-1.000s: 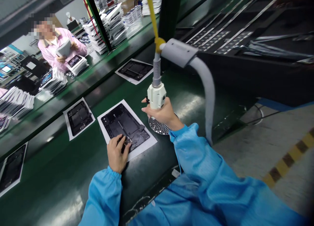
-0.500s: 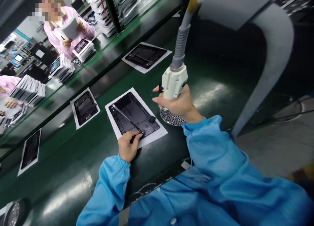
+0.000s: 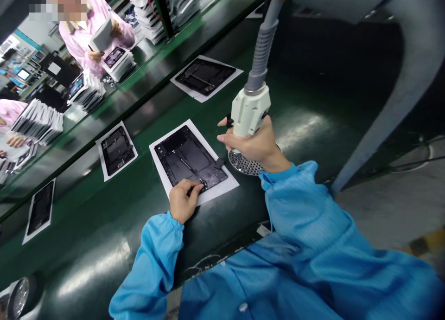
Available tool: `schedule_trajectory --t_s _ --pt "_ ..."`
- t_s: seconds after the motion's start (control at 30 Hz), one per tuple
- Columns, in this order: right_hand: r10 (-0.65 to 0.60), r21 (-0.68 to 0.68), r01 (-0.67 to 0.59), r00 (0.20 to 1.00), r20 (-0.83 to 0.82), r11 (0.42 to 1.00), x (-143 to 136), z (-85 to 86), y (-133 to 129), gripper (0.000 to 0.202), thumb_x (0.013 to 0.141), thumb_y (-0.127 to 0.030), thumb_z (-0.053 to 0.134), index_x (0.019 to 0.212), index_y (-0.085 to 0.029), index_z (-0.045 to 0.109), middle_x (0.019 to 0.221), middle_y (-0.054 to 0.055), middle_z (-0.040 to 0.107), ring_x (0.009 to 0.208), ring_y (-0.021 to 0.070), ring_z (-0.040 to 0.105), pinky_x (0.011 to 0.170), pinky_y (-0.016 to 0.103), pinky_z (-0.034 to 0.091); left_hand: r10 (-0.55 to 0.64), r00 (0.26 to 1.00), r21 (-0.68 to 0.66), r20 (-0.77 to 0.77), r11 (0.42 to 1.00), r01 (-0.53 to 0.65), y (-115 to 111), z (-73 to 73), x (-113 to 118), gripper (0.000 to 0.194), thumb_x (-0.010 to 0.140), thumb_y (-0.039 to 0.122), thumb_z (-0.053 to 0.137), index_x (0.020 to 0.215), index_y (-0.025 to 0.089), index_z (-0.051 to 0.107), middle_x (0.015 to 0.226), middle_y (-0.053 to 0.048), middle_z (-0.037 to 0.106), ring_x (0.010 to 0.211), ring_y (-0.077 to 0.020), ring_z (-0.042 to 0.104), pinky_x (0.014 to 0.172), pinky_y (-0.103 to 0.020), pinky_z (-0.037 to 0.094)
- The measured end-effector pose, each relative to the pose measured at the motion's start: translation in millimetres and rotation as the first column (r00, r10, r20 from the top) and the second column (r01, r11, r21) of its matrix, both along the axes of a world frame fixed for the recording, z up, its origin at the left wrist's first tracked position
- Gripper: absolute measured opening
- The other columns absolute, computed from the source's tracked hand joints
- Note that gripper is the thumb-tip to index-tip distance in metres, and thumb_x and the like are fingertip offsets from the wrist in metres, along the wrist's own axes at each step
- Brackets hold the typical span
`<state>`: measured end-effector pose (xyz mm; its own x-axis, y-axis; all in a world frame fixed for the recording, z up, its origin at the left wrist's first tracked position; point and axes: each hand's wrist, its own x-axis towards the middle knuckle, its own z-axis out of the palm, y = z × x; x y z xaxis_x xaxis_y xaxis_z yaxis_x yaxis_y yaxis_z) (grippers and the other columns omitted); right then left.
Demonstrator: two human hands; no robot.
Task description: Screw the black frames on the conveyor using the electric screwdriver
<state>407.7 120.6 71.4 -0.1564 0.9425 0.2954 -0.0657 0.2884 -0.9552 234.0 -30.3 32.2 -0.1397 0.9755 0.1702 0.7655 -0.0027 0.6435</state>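
Observation:
In front of me a black tablet housing (image 3: 194, 148) lies open on a white sheet (image 3: 224, 188) on the green work surface. A thin dark strip, like a flex cable (image 3: 185, 162), runs across its inside. My left hand (image 3: 185, 199) rests at the near edge of the housing, thumb and forefinger pinched by the strip's near end; what they grip is too small to make out. My right hand (image 3: 259, 146) is wrapped round the white body of an electric screwdriver (image 3: 251, 109) with a grey corrugated sleeve on top. Its tip is hidden above a round metal plate with holes (image 3: 243, 163).
More tablet housings on white sheets lie behind (image 3: 208, 79) and to the left (image 3: 118, 149). A thick grey hose (image 3: 382, 125) curves down at the right. Across a raised ledge, a person in pink holds a sheet beside stacks (image 3: 86, 90) of parts. A round object (image 3: 20, 297) stands at lower left.
The strip's far end has shifted away from the housing's upper left corner, towards its middle. Both hands keep their places and holds; the view has shifted slightly.

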Motion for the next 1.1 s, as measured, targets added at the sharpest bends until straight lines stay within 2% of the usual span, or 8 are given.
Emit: schedule_trajectory --t_s 0.1,0.33,0.5,0.63,0.77,0.83,0.93,1.1 --pt "-0.008 0.001 0.008 1.000 -0.012 1.000 0 2.8 -1 0.020 0.061 -0.023 0.080 0.072 -0.021 0.062 0.043 -0.003 0.053 0.041 0.0142 0.054 0.046 0.034 0.048 -0.013 1.000 -0.026 -0.008 1.000 0.013 1 -0.1 0 0.013 0.087 0.023 0.061 0.082 0.020 0.072 0.080 -0.001 0.071 0.074 -0.0138 0.065 0.069 -0.026 0.051" --pt "-0.005 -0.043 0.003 0.999 -0.045 0.999 -1 5.7 -7 0.020 0.059 -0.017 0.078 0.069 -0.022 0.062 0.044 -0.003 0.054 0.040 0.0157 0.052 0.046 0.036 0.046 0.009 0.983 -0.035 -0.183 0.999 -0.016 5 1.6 5 0.007 0.085 0.024 0.066 0.087 0.021 0.072 0.091 -0.001 0.066 0.075 -0.0122 0.063 0.065 -0.024 0.048" --pt "-0.012 -0.033 0.011 0.999 -0.029 0.999 0 4.8 -7 0.019 0.061 -0.015 0.076 0.070 -0.023 0.062 0.045 -0.004 0.054 0.040 0.0147 0.052 0.049 0.037 0.047 -0.129 0.974 -0.093 -0.187 0.989 0.113 10 -0.4 -4 0.007 0.086 0.025 0.065 0.083 0.021 0.070 0.088 -0.001 0.065 0.076 -0.0123 0.062 0.067 -0.024 0.048" --pt "-0.012 -0.025 0.011 1.000 -0.029 1.000 0 4.0 -7 0.019 0.062 -0.015 0.076 0.072 -0.022 0.062 0.046 -0.004 0.055 0.041 0.0145 0.052 0.048 0.035 0.047 -0.185 0.943 -0.029 -0.276 0.982 0.185 3 -2.0 -9 0.018 0.092 0.029 0.055 0.087 0.020 0.070 0.087 -0.004 0.066 0.083 -0.0156 0.061 0.074 -0.027 0.049" --pt "-0.018 -0.022 0.018 0.999 -0.039 1.000 2 3.3 -6 0.019 0.062 -0.018 0.077 0.074 -0.022 0.062 0.046 -0.005 0.055 0.040 0.0140 0.052 0.047 0.033 0.046 -0.261 0.880 0.032 -0.397 0.954 0.298 -10 -1.5 -12 0.024 0.094 0.034 0.052 0.101 0.022 0.071 0.097 -0.007 0.067 0.090 -0.0198 0.058 0.076 -0.034 0.048" --pt "-0.017 -0.021 0.016 0.997 -0.070 1.000 0 4.4 -7 0.020 0.061 -0.020 0.078 0.074 -0.022 0.062 0.046 -0.005 0.055 0.039 0.0138 0.052 0.046 0.033 0.045 -0.233 0.868 0.064 -0.439 0.955 0.289 -12 -3.6 -12 0.021 0.093 0.032 0.055 0.103 0.025 0.072 0.103 -0.007 0.067 0.101 -0.0234 0.057 0.086 -0.041 0.045" --pt "0.022 -0.023 -0.025 0.992 -0.125 0.999 -9 8.9 -16 0.022 0.061 -0.025 0.078 0.074 -0.023 0.061 0.045 -0.006 0.054 0.039 0.0134 0.051 0.045 0.033 0.046 -0.143 0.877 0.088 -0.459 0.975 0.206 -7 -10.3 -11 0.018 0.091 0.029 0.057 0.100 0.027 0.073 0.115 -0.007 0.065 0.120 -0.0279 0.050 0.102 -0.053 0.034" --pt "0.197 -0.087 -0.205 0.976 -0.091 0.975 -38 14.9 -44 0.020 0.064 -0.027 0.072 0.080 -0.022 0.061 0.048 -0.005 0.057 0.041 0.0132 0.053 0.049 0.033 0.049 -0.095 0.885 0.077 -0.455 0.986 0.146 2 -18.6 -9 0.023 0.091 0.027 0.056 0.108 0.027 0.071 0.126 -0.009 0.061 0.127 -0.0291 0.047 0.108 -0.057 0.029"
